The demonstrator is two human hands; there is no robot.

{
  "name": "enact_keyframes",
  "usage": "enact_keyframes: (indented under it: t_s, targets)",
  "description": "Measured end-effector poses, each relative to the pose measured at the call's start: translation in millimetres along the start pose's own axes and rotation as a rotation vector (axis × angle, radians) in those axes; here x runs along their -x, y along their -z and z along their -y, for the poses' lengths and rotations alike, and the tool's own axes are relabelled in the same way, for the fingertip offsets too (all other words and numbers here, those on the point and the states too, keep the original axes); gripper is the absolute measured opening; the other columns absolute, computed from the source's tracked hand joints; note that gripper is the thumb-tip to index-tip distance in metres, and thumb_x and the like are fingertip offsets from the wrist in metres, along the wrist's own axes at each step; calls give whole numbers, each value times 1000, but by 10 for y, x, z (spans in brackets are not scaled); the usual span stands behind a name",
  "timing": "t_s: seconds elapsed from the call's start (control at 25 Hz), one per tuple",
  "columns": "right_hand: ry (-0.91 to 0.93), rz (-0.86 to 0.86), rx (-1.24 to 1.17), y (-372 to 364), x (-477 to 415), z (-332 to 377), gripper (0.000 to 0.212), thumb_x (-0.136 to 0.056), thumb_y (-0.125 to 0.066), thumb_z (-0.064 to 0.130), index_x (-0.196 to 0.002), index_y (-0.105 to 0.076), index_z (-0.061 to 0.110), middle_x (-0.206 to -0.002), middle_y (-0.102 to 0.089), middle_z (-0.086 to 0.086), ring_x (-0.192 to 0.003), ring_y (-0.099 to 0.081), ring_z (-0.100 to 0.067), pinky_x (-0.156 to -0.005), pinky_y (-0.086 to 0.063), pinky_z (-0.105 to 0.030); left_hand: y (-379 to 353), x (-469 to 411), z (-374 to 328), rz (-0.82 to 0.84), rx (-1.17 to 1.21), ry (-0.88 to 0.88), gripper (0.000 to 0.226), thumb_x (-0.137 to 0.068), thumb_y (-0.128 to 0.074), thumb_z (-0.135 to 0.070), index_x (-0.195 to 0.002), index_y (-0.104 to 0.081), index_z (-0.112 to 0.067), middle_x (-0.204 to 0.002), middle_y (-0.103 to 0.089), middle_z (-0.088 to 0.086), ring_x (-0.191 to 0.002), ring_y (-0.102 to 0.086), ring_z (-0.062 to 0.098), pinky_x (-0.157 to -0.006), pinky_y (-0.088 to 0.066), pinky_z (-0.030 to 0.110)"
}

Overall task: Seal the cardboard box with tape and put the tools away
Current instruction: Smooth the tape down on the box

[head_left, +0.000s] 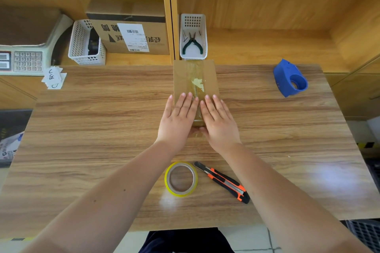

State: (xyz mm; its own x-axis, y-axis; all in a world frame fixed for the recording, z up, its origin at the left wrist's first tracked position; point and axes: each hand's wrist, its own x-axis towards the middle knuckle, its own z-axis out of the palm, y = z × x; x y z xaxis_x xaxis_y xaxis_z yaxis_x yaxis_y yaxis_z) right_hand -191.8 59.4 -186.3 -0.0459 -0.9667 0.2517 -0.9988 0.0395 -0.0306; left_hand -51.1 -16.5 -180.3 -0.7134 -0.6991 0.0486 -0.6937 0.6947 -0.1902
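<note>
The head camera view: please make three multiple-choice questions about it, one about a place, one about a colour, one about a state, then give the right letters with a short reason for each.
1. Where does the tape roll lie?
A. in a basket
B. on the table beside the utility knife
C. on the cardboard box

2. What colour is the tape dispenser?
A. blue
B. red
C. white

3. What are the left hand and right hand doing?
A. holding the knife
B. lifting the box
C. lying flat on the box

Answers: 1 B, the roll sits left of the knife; 2 A, its shell is blue; 3 C, both palms rest open on the taped top.
</note>
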Motion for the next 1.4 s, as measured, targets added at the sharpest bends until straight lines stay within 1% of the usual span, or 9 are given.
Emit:
enact_keyframes:
  t_s: [0.08,0.24,0.36,0.56,0.72,0.88,0.96,1.2,1.4]
  targets:
    - [18,3,-6,11,2,-28,77,-75,-80,23,-139,-45,-1,-147,-47,-18,-138,-40,-36,-115,-25,-48,-2,-6,18,-11,-10,-9,100,-85,-66,-50,-153,-3,-12,-163,-17,8,-151,-15,23,-120,12,47]
    - [30,36,-39,67,2,-111,75,-77,-79,20,-141,-44,4,-149,-45,-12,-140,-39,-31,-111,-32,-46,81,-19,105,24,-10,-87,88,-95,-50,-47,-154,5,-15,-165,-1,6,-152,-2,21,-118,10,49]
    - [44,104,-34,107,8,-181,77,-80,-75,22,-146,-38,9,-154,-39,-6,-143,-34,-26,-111,-33,-45,96,-9,202,29,-2,-114,88,-94,-54,-44,-155,5,-19,-165,1,3,-152,-2,19,-120,6,51]
    - [14,141,-36,142,14,-166,78,-81,-73,28,-147,-36,12,-155,-36,-3,-145,-31,-23,-108,-36,-45,109,5,215,32,77,-97,88,-90,-59,-45,-156,-5,-21,-165,-6,2,-152,-6,19,-121,4,51]
    - [-67,101,-78,94,-19,-35,80,-69,-83,30,-137,-48,8,-146,-49,-8,-138,-41,-29,-101,-43,-49,125,-34,81,9,157,-29,92,-85,-63,-51,-154,-15,-14,-164,-15,8,-151,-11,23,-122,4,45]
    - [-129,68,-112,50,-50,56,77,-64,-86,27,-129,-51,6,-138,-54,-11,-135,-44,-33,-96,-45,-50,77,-50,11,-38,211,19,95,-70,-80,-47,-146,-38,-8,-154,-38,14,-145,-31,30,-120,-19,45]
    - [-136,57,-117,41,-43,67,76,-64,-86,24,-130,-51,6,-138,-54,-11,-135,-44,-33,-95,-45,-50,48,-56,0,-53,218,27,95,-66,-84,-43,-143,-42,-8,-151,-42,14,-143,-36,31,-119,-24,46]
    - [-94,98,-139,66,-31,2,77,-68,-84,19,-134,-47,5,-144,-49,-11,-138,-38,-33,-98,-46,-49,35,-39,20,-56,230,16,94,-66,-85,-35,-144,-40,-8,-152,-41,13,-143,-35,30,-118,-26,46]
    - [-61,153,-111,94,-29,-31,77,-70,-81,17,-137,-45,6,-147,-45,-10,-139,-37,-32,-99,-46,-47,36,-37,71,12,155,-8,97,-70,-84,-29,-149,-31,-12,-158,-32,10,-146,-28,27,-120,-17,43]
